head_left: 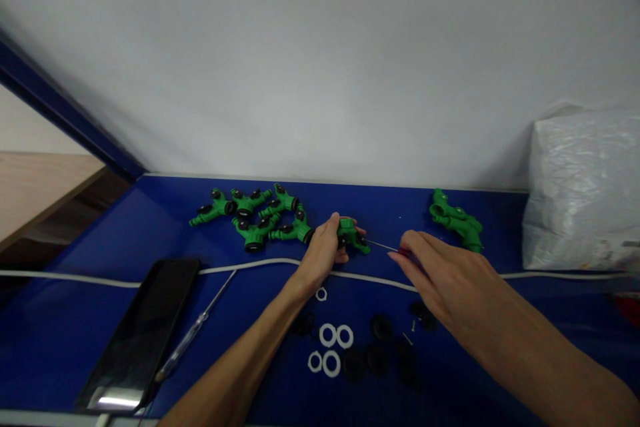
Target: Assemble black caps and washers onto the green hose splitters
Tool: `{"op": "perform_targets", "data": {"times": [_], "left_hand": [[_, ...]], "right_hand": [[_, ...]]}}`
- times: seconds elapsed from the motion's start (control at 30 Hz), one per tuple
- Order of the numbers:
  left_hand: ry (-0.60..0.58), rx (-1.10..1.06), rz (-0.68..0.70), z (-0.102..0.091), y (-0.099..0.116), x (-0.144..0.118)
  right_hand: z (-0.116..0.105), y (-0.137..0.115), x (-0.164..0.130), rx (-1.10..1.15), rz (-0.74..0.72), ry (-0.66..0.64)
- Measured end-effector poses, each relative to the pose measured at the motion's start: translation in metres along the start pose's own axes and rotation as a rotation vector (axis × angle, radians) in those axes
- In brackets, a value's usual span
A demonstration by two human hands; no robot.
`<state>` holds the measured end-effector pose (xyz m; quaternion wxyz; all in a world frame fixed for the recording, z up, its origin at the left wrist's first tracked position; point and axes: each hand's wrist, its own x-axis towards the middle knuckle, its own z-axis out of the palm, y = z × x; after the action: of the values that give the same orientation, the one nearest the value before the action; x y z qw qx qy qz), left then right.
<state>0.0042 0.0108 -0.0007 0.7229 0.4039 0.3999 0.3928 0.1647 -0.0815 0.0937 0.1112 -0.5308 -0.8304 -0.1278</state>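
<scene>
My left hand (324, 247) is closed around a green Y-shaped hose connector (353, 236) with black parts. In my right hand (434, 265) is a screwdriver (383, 245); its thin metal shaft points left and its tip meets the connector's right side. Only a bit of the red handle shows between the fingers. Whether the tip sits in a screw is too small to tell. Below the hands lie several white rings (331, 363), several black caps (382, 327) and small screws (408, 339).
Several green connectors (254, 231) lie in a group at the back left. Green connector pieces (456, 220) lie at the back right, beside a plastic-wrapped package (583, 190). A phone (145, 333) and a second screwdriver (193, 330) are at left. A white cable (265, 263) crosses the blue table.
</scene>
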Motion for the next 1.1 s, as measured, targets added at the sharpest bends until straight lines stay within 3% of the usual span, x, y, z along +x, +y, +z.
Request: {"op": "perform_targets", "data": {"times": [0.1, 0.23, 0.43, 0.6, 0.73, 0.9, 1.1], "left_hand": [[0.011, 0.03, 0.002, -0.002, -0.003, 0.0], [0.009, 0.033, 0.007, -0.003, -0.004, 0.001], [0.008, -0.001, 0.026, -0.001, -0.001, 0.001], [0.013, -0.001, 0.022, 0.0, -0.001, 0.001], [0.016, 0.034, 0.024, 0.001, 0.001, -0.001], [0.019, 0.035, 0.035, 0.001, 0.0, -0.001], [0.051, 0.061, 0.017, -0.001, -0.004, 0.001]], "right_hand": [[0.006, 0.007, -0.002, 0.091, 0.133, -0.08], [0.012, 0.012, -0.004, 0.091, 0.17, -0.082], [0.007, 0.011, -0.005, 0.148, 0.025, -0.011], [-0.007, 0.008, 0.002, -0.132, -0.19, -0.019], [-0.016, 0.003, 0.012, -0.306, -0.274, 0.014], [-0.014, 0.002, 0.012, -0.287, -0.291, 0.023], [-0.003, 0.002, 0.003, -0.178, -0.159, -0.027]]}}
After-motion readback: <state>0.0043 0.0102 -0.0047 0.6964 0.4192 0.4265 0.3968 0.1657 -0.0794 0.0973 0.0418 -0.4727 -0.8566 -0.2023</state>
